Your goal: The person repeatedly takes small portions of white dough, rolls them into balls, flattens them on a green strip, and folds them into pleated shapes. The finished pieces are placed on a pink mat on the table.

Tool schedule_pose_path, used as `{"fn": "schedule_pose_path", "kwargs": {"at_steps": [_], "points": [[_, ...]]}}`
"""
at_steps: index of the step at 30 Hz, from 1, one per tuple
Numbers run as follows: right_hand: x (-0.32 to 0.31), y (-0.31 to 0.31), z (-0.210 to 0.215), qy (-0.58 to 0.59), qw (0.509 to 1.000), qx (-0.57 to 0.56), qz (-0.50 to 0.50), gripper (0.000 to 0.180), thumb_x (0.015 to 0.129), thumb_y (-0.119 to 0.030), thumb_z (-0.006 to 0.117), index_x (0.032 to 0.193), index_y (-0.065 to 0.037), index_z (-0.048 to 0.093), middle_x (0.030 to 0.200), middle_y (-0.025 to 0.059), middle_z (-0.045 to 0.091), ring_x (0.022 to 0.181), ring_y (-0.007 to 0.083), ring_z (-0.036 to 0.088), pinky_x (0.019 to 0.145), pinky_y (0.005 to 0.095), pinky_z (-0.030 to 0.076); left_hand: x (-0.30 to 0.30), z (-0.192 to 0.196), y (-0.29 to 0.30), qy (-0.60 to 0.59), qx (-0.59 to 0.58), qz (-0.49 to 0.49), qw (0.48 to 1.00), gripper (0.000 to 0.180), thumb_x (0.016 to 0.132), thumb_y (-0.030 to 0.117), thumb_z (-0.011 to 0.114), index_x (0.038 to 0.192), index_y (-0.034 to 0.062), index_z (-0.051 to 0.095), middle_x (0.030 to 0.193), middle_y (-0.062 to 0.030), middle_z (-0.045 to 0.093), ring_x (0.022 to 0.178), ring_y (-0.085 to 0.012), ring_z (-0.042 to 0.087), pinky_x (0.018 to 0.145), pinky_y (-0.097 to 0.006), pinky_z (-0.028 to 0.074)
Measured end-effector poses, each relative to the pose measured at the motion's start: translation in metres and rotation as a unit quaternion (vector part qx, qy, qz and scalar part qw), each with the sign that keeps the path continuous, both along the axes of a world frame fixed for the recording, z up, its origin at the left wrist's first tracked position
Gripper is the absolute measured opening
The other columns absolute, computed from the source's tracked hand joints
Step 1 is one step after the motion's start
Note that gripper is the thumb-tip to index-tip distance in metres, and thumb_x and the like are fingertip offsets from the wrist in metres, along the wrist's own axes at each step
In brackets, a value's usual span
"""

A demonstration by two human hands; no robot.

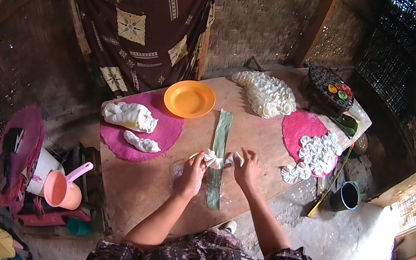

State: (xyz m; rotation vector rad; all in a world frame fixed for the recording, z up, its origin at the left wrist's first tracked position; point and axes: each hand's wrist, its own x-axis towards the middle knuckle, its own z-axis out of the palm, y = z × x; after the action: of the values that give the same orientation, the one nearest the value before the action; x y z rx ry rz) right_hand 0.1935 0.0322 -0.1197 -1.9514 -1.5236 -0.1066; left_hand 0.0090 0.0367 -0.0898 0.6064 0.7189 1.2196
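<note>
My left hand is closed on a white dough piece with spiral pleats, held over a long green leaf strip that lies lengthwise on the wooden table. Just right of the strip, my right hand pinches a smaller white piece, partly covered by the fingers; its exact shape is hard to make out. At the left, a large white dough log and a shorter dough lump rest on a round magenta mat.
An orange plate stands behind the magenta mat. Several pleated white pieces cover a pink mat at right. Farther back are a heap of white pieces and a dark rack. A pink dipper sits left of the table.
</note>
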Motion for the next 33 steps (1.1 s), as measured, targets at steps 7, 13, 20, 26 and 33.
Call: {"fn": "schedule_pose_path", "kwargs": {"at_steps": [7,13,20,26,33], "points": [[-0.021,-0.028,0.028,0.851,0.467,-0.137,0.197,0.024,0.097,-0.027,0.058,0.111,-0.008,0.06,0.107,0.0048,0.064,0.102,0.0178,0.059,0.086,0.036,0.045,0.018,0.013,-0.016,0.165,0.162,0.068,0.97,0.03,0.099,0.027,0.059,0.103,-0.0015,0.067,0.089,-0.0007,0.065,0.079,-0.0044,0.055,0.072,-0.024,0.045],[-0.024,-0.055,0.079,0.429,0.883,0.015,0.191,0.015,0.092,-0.014,0.065,0.102,-0.004,0.063,0.101,0.0025,0.066,0.092,0.016,0.061,0.085,0.0305,0.044,0.018,0.034,-0.025,0.254,0.247,0.0,0.935,0.023,0.091,0.014,0.07,0.106,-0.0016,0.066,0.092,0.0005,0.068,0.079,-0.0041,0.059,0.071,-0.021,0.048],[-0.001,-0.091,0.156,-0.102,0.938,0.117,0.309,0.051,0.078,-0.002,0.06,0.129,-0.011,0.059,0.106,0.0095,0.059,0.094,0.0244,0.059,0.083,0.0365,0.043,0.017,0.086,-0.041,0.372,0.361,-0.064,0.853,0.029,0.084,0.012,0.075,0.108,-0.0013,0.066,0.095,-0.0067,0.066,0.082,-0.0118,0.063,0.073,-0.027,0.051],[0.014,-0.106,0.17,0.098,0.943,0.046,0.315,0.012,0.081,-0.009,0.07,0.089,-0.003,0.063,0.109,0.0148,0.056,0.091,0.0328,0.062,0.076,0.0405,0.051,0.033,0.086,-0.057,0.33,0.415,-0.07,0.845,0.04,0.092,0.006,0.064,0.13,0.0038,0.052,0.109,-0.0117,0.065,0.097,-0.0184,0.065,0.082,-0.031,0.054],[0.055,-0.106,0.164,0.252,0.901,-0.254,0.244,0.03,0.076,-0.02,0.078,0.094,0.0,0.065,0.112,0.0177,0.059,0.082,0.0306,0.062,0.071,0.0366,0.052,0.063,0.044,-0.065,0.119,0.076,-0.311,0.94,0.057,0.095,0.003,0.058,0.145,0.007,0.03,0.112,-0.0103,0.065,0.104,-0.0175,0.063,0.086,-0.032,0.054]]}}
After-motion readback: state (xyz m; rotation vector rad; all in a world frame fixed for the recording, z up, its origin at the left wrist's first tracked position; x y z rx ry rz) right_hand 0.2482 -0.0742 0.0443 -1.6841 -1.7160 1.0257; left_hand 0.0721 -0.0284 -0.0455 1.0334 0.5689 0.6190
